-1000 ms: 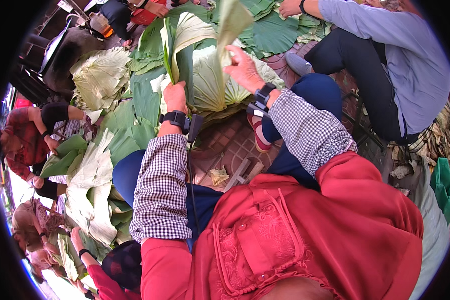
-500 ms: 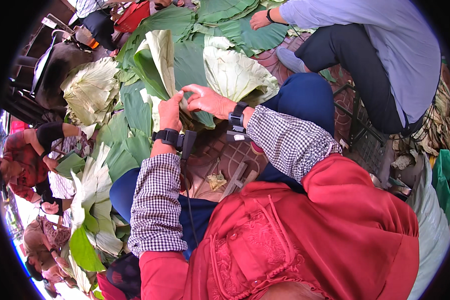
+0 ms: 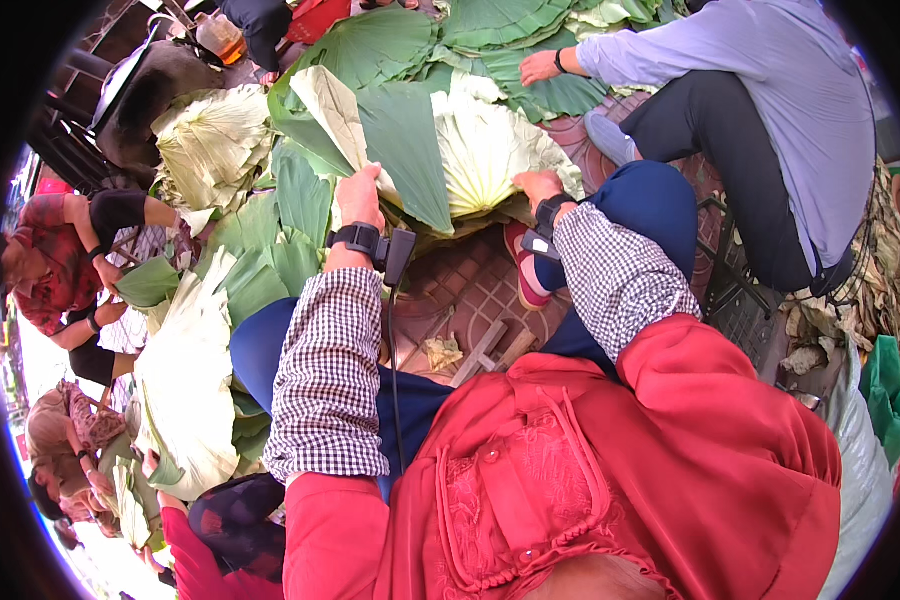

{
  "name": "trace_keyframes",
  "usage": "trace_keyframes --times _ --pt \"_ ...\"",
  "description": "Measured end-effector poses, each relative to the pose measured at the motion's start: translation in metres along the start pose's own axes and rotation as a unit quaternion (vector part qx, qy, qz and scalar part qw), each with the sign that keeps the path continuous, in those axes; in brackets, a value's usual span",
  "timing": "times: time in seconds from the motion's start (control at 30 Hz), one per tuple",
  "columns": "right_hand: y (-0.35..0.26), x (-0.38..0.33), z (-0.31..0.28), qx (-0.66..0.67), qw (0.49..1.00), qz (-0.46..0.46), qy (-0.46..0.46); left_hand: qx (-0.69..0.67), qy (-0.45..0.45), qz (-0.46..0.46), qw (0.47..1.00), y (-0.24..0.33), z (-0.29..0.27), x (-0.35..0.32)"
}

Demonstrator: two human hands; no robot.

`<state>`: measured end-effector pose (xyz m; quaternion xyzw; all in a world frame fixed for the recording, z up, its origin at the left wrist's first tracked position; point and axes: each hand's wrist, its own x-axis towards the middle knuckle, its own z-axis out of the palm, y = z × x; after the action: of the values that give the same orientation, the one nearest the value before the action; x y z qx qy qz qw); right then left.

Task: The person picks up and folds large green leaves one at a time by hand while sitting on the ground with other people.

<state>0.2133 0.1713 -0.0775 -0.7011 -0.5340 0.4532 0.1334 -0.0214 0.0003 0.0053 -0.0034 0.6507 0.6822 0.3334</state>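
Note:
My left hand (image 3: 360,198) is closed on the near edge of a large folded lotus leaf (image 3: 402,150), green on one side and pale on the other, which stands up from the pile. To the right, my right hand (image 3: 538,187) is closed at the near rim of a pale, ribbed lotus leaf (image 3: 485,150) spread underside up. Its fingertips are partly hidden against that leaf. Both wrists carry black straps with small devices, and a cable hangs from the left one.
More green leaves (image 3: 370,48) lie beyond, under a co-worker's hand (image 3: 541,67). Pale leaves (image 3: 213,140) are heaped to the left. Below my hands is red paving (image 3: 440,285) with a small wooden piece (image 3: 485,350). Other people sit at the left, and a green bag (image 3: 887,385) stands right.
My right hand has left the folded leaf beside my left hand and moved right to the pale leaf's rim. The folded leaf has opened out somewhat, and the view has shifted slightly.

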Motion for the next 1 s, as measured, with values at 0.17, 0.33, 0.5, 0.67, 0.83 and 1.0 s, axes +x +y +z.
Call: trace_keyframes --times 0.17,0.33,0.5,0.67,0.83,1.0 --pt "0.026 0.056 -0.042 0.169 0.974 0.055 -0.141 0.024 -0.027 0.004 0.999 0.003 0.032 -0.006" --pt "-0.016 -0.006 -0.04 0.235 0.972 0.009 -0.004 0.02 -0.036 -0.012 0.999 -0.001 0.031 -0.01" --pt "-0.076 -0.077 -0.027 0.233 0.92 -0.296 -0.113 0.024 -0.064 -0.009 0.998 -0.003 0.023 -0.007" --pt "-0.076 -0.126 0.01 0.033 0.875 -0.459 -0.149 0.117 -0.135 -0.014 0.984 0.007 0.03 -0.029" --pt "-0.068 -0.123 0.027 0.024 0.869 -0.444 -0.217 0.165 -0.184 -0.008 0.969 0.006 0.033 -0.038" --pt "-0.074 -0.106 0.016 0.094 0.902 -0.338 -0.253 0.054 -0.072 -0.03 0.995 -0.001 0.025 -0.024"
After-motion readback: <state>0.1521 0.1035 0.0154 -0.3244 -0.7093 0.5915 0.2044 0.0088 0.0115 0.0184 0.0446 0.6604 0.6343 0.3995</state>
